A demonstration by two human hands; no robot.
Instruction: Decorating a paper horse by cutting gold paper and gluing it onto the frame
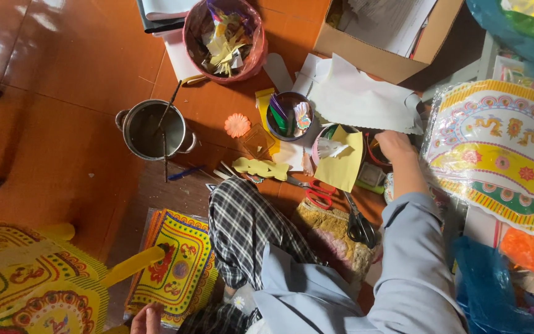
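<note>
Item, far left: your left hand (148, 318) rests at the bottom edge on a stack of printed yellow paper sheets (177, 266), fingers mostly out of view, grip unreadable. The sheets look thin, light and floppy; take them by an edge. Centre: steel pot (153, 130), red-handled scissors (316, 193). Right: your right hand (395, 147) reaches among small containers (375, 176); its grip is hidden.
</note>
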